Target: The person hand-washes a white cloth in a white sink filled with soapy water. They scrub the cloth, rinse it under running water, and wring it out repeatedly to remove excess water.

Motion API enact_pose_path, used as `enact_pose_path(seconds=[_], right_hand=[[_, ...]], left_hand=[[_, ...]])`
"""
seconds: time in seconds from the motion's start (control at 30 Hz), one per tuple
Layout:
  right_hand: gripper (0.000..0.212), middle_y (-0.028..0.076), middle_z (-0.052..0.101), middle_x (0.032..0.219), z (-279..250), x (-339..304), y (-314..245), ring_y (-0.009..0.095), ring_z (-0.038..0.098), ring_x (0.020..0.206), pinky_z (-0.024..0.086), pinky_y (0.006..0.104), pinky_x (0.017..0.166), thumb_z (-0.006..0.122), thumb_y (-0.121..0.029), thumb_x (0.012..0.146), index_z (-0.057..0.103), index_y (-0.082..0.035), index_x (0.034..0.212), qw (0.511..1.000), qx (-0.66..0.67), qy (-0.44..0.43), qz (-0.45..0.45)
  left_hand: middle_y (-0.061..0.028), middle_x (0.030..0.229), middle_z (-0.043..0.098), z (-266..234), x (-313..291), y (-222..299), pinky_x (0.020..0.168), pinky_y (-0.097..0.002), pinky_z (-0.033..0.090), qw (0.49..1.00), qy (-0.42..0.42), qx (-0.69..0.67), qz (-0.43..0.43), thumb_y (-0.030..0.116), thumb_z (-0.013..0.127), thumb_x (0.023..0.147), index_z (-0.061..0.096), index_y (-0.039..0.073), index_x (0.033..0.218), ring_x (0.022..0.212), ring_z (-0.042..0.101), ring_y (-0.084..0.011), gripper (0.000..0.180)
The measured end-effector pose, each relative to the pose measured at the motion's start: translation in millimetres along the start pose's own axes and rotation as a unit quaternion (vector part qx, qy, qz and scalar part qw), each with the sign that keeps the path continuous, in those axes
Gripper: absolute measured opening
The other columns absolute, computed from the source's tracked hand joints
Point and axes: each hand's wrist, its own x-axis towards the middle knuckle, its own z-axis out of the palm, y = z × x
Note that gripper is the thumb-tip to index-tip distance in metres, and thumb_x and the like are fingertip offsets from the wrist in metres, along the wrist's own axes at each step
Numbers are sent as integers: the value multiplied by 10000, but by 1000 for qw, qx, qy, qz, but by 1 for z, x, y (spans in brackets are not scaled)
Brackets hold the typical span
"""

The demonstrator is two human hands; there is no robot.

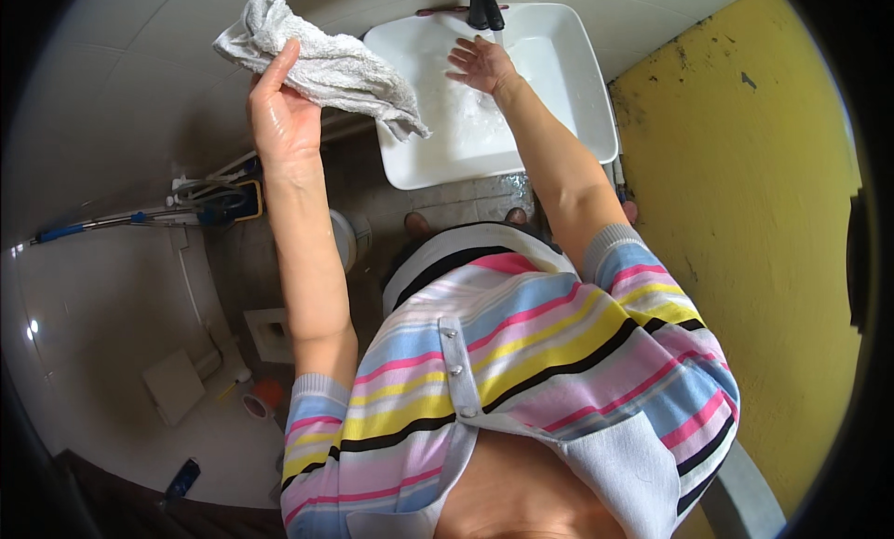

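Observation:
A white terry cloth [340, 68] hangs bunched from my left hand [287, 115], which is raised to the left of the sink with its thumb pressed over the fabric. The cloth's lower end dangles near the rim of the white rectangular sink [405, 166]. Over the basin, my right hand [484, 67] is held palm up with the fingers spread, holding nothing. Just beyond it stands a black faucet [484, 6], with a thin stream of water beside my fingers. Wet, foamy water shows in the basin.
A yellow, stained panel [736, 185] rises close on the right. To the left, a blue-handled mop [140, 219] leans by the tiled wall. A whitish bucket [349, 241] stands on the floor under my left forearm, near a white square floor fixture [268, 334].

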Motion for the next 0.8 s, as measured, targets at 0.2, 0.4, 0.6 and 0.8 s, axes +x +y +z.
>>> enact_pose_path(seconds=[0.2,0.4,0.6,0.8], right_hand=[[382,242,587,1034,-71,24,-14,412,625,939,549,544,833,254,-204,995,499,76,1085,970,124,203,60],[375,240,613,954,-39,4,-35,412,632,943,573,492,834,283,-173,993,530,109,972,981,142,134,8],[284,196,638,998,-20,-24,-20,354,639,948,542,501,849,462,-176,935,575,46,1072,973,-181,102,95],[220,92,635,1010,-73,-33,0,214,623,889,483,444,822,552,-190,891,659,-50,1023,854,-458,244,45]], left_hand=[[-195,1193,579,-13,10,-10,1004,-460,418,1000,-11,-12,0,18,637,851,500,-44,1242,1132,551,-293,420],[-153,1181,583,-2,5,-9,1006,-453,417,1000,8,-25,-11,9,643,845,519,-32,1223,1126,549,-274,400],[-133,1179,584,-7,10,-6,1009,-444,417,999,-22,-39,-21,11,644,846,533,-24,1210,1125,549,-265,382],[-126,1178,586,-11,14,-11,1008,-433,419,998,-29,-36,-40,22,636,857,538,-21,1204,1126,548,-256,363]])
